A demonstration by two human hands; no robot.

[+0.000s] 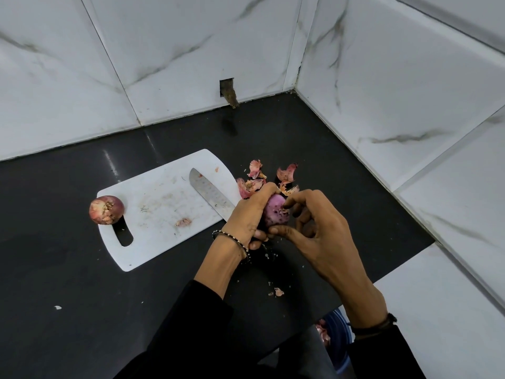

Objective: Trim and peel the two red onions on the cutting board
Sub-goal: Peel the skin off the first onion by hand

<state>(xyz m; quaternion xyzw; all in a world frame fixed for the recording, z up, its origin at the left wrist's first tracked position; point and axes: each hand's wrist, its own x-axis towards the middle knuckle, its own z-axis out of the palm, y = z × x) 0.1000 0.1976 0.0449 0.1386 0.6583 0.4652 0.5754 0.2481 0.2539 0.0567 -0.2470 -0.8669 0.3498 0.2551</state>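
My left hand point(246, 214) grips a partly peeled purple onion point(274, 213) just off the right edge of the white cutting board point(158, 214). The fingertips of my right hand point(319, 233) pinch at the onion's skin from the right side. A second red onion point(106, 209), still in its dry skin, sits at the board's left end by the handle slot. On the board's right part lies a knife point(209, 194), blade pointing away, its handle hidden under my left hand.
Loose onion skins point(266, 177) lie on the black counter point(68, 283) behind my hands, and small scraps point(278, 292) lie nearer me. Marble-tiled walls close the back and right. A blue container point(337, 337) with skins sits below the counter edge.
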